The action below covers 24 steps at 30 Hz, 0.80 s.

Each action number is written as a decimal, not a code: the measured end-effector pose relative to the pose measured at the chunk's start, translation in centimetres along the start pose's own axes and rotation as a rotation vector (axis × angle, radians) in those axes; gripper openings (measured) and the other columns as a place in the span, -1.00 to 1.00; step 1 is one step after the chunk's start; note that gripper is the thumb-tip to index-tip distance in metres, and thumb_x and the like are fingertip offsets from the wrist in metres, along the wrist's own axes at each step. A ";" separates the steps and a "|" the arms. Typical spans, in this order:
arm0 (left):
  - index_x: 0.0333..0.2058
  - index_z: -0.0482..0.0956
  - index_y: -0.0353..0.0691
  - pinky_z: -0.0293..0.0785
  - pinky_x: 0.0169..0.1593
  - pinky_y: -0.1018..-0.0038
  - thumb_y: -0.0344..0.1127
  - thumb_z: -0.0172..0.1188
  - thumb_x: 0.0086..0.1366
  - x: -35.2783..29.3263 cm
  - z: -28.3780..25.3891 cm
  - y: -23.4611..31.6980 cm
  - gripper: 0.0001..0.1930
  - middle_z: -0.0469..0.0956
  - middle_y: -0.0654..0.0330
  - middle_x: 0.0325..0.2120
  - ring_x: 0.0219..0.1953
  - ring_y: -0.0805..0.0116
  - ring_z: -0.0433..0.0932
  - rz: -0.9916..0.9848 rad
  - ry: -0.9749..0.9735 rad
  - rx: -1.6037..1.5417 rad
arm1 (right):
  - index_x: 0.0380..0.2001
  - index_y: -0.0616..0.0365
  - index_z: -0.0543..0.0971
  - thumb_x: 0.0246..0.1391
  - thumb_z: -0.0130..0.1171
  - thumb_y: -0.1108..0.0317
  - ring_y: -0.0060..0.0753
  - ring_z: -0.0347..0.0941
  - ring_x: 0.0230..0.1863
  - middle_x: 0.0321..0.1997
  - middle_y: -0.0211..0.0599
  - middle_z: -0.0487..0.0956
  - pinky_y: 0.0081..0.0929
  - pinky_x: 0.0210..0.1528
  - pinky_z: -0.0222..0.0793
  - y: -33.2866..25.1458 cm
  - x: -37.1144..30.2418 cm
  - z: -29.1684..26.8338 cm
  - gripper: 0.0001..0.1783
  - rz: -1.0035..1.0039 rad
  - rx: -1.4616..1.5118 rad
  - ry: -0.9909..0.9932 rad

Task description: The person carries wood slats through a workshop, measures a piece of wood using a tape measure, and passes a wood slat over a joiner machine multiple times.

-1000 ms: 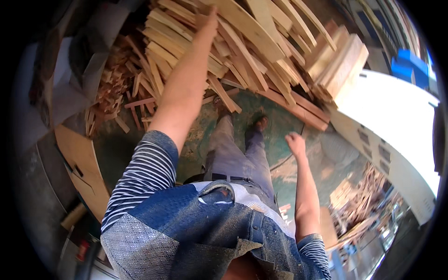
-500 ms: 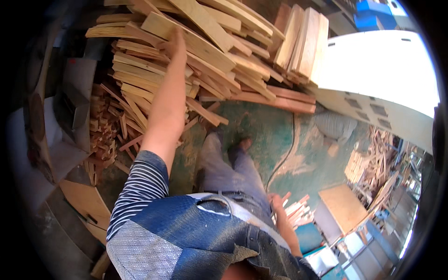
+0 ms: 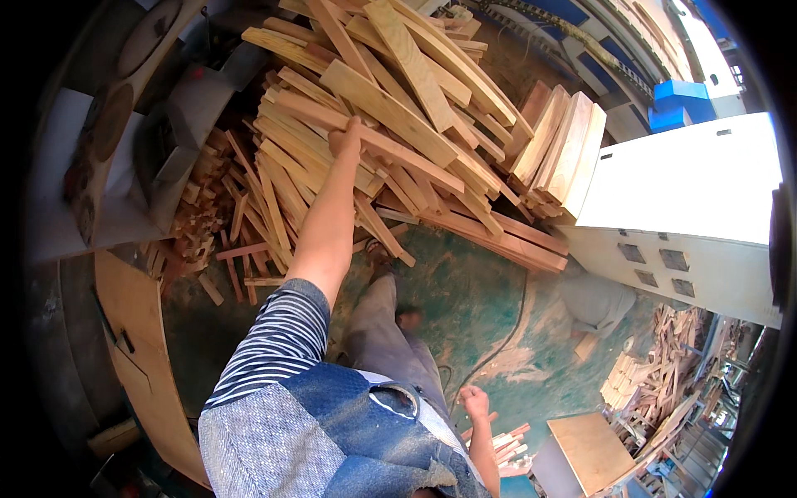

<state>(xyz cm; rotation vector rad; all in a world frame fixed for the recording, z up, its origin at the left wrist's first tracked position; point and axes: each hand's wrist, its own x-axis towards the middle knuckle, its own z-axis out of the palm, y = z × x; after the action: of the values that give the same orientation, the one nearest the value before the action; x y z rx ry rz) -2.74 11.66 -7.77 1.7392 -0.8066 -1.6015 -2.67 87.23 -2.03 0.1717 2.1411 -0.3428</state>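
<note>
A big heap of long pale wooden planks (image 3: 415, 100) lies criss-crossed ahead of me. My left arm, in a striped sleeve, stretches up into it. My left hand (image 3: 344, 137) is closed around one long plank (image 3: 398, 158) that runs slantwise through the middle of the heap. My right hand (image 3: 475, 402) hangs low beside my hip, over the green floor, with nothing seen in it; it is small in the picture and its fingers look curled. My grey trouser legs and shoes (image 3: 390, 315) stand just short of the heap.
A white cabinet (image 3: 689, 207) stands at the right, a blue box (image 3: 681, 104) behind it. Thick boards (image 3: 564, 149) lean on edge by the heap. Small offcuts (image 3: 199, 224) litter the left. A cable (image 3: 498, 349) crosses the floor. A plywood box (image 3: 589, 448) sits low right.
My left hand has closed on a plank lower in the heap. My right arm has dropped from an outstretched pose to my hip. The view has tilted, showing more cabinet.
</note>
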 end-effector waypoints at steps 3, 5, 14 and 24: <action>0.14 0.29 -0.40 0.70 -0.20 0.25 -0.02 0.31 0.26 -1.9 -4.7 -2.8 -0.32 0.51 -0.07 -0.03 -0.10 0.07 0.60 -0.061 0.021 0.000 | -0.24 0.13 0.71 0.04 0.23 0.05 -0.24 0.62 -0.32 -0.38 -0.20 0.68 -0.34 -0.17 0.48 5.9 -1.4 0.3 -0.61 -0.076 -0.091 -0.010; 0.14 0.29 -0.39 0.71 -0.21 0.23 -0.02 0.30 0.28 -2.4 -7.7 -3.7 -0.34 0.52 -0.08 -0.06 -0.13 0.05 0.60 -0.094 0.022 -0.016 | -0.26 0.13 0.71 0.04 0.23 0.04 -0.15 0.62 -0.25 -0.33 -0.14 0.69 -0.31 -0.11 0.47 6.2 -3.7 0.3 -0.61 0.059 -0.127 -0.056; 0.14 0.32 -0.33 0.63 -0.29 0.28 0.11 0.32 0.26 9.6 -13.2 2.1 -0.29 0.48 0.00 -0.07 -0.23 0.12 0.54 -0.151 -0.113 0.056 | -0.28 0.10 0.72 0.05 0.26 0.16 -0.44 0.59 -0.49 -0.48 -0.29 0.68 -0.41 -0.37 0.49 2.8 -5.9 4.5 -0.72 -0.002 -0.228 -0.023; 0.40 0.07 -0.23 0.21 0.32 0.20 0.21 0.21 0.29 18.7 -8.5 4.4 -0.09 0.16 0.05 0.35 0.32 0.09 0.22 -0.156 -0.452 0.416 | -0.21 0.06 0.70 0.05 0.17 0.03 0.04 0.56 0.01 -0.11 -0.06 0.66 -0.15 0.08 0.44 -5.5 -6.6 1.2 -0.61 0.099 -0.008 0.090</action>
<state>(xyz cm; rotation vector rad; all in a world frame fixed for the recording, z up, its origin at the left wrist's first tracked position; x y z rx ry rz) 7.03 -5.45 -15.15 1.7673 -1.3248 -2.0889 0.56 81.68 3.79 0.2925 2.2127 -0.2727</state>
